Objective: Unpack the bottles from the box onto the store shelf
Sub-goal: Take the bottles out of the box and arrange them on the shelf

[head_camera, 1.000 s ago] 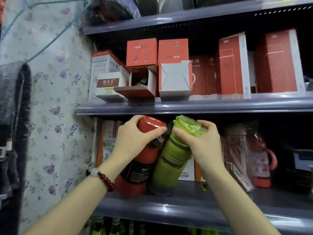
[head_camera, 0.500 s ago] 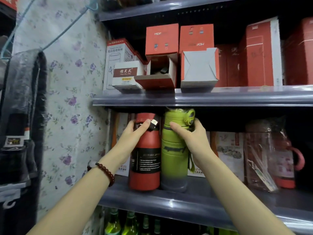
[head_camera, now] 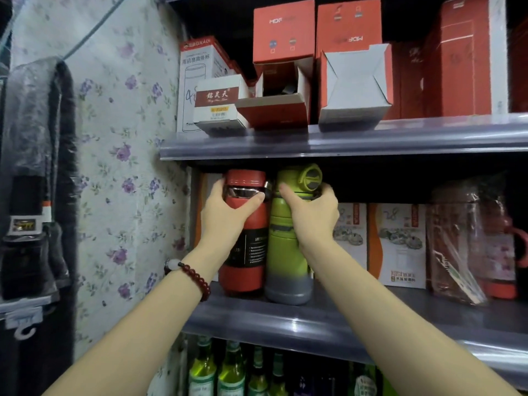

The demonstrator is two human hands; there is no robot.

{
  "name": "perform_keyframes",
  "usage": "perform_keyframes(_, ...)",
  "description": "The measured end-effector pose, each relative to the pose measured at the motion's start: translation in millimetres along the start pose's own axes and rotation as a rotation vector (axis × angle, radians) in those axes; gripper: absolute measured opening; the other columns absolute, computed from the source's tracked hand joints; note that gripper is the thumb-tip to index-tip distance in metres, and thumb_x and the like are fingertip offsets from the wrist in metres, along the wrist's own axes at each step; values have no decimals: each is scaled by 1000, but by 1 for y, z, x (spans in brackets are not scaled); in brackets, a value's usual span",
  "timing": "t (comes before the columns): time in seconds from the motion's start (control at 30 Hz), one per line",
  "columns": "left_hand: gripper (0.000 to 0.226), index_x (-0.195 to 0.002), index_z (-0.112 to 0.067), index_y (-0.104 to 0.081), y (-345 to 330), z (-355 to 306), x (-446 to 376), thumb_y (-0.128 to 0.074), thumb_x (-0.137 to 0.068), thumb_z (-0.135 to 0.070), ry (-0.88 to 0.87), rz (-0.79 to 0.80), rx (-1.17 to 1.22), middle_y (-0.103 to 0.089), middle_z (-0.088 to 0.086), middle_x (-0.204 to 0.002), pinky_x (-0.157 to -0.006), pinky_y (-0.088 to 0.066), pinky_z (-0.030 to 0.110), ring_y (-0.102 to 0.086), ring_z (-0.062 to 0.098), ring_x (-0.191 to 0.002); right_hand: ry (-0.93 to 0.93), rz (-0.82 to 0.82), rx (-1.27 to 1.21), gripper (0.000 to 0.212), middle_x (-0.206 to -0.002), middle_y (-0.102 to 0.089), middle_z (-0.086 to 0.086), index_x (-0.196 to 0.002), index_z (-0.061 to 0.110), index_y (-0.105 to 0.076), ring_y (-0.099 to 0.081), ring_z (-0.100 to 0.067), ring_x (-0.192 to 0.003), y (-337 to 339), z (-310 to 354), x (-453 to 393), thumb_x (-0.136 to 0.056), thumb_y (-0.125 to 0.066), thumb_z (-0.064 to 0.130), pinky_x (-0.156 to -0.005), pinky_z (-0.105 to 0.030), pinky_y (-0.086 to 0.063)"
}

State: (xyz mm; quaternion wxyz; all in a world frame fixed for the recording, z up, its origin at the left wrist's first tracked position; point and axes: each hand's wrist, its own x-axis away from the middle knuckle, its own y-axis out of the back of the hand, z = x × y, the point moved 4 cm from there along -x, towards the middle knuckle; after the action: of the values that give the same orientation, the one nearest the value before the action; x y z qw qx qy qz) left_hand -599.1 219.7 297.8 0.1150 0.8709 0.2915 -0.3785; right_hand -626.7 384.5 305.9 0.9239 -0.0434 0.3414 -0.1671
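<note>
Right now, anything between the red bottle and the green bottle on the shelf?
Head view: nothing separate between red bottle and green bottle; they stand side by side, with left thumb and right fingertip at the seam.

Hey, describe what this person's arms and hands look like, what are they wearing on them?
Both forearms are bare, with no sleeves in view. The left wrist wears a bracelet of dark red round beads with one larger pale, whitish bead. The left hand and right hand show no gloves, and no rings are visible. The right wrist is bare.

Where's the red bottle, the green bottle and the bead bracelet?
red bottle (head_camera: 243,270): head view, lower body under the label.
green bottle (head_camera: 283,252): head view, middle of body.
bead bracelet (head_camera: 197,277): head view, red beads on left wrist.
</note>
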Motion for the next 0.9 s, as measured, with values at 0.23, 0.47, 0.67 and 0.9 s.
perform_keyframes(0.23,44,-98,-38,-62,14,32,-3,-80,-59,-50,118,96,123,-71,-6,-106,-95,-52,43,-68,15,-101,21,17,24,71,-120,-61,-9,-124,9,-53,-54,-26,-116,-19,0,5,-69,-80,44,-94,-35,-43)
perform_keyframes(0.47,24,-103,-29,-63,17,36,-10,-71,-82,-20,117,202,295,-71,4,-110,-88,-53,29,-68,19,-104,7,79,-17,47,-97,-59,6,-106,21,-59,-53,-16,-99,-19,-9,-1,-71,-78,45,-87,-28,-41)
perform_keyframes(0.67,39,-121,-33,-57,18,48,-9,-69,-84,-34,82,238,226,-70,-4,-112,-93,-53,34,-68,11,-101,12,156,-18,54,-106,-56,8,-119,25,-55,-48,-11,-101,-20,-21,-4,-75,-72,51,-89,-27,-37)
perform_keyframes(0.9,65,-132,-36,-47,21,45,-5,-63,-75,-61,81,232,1,-65,-9,-119,-98,-50,41,-63,10,-109,17,220,67,75,-130,-51,1,-136,17,-42,-47,-19,-122,-18,-19,2,-77,-68,55,-106,-36,-37)
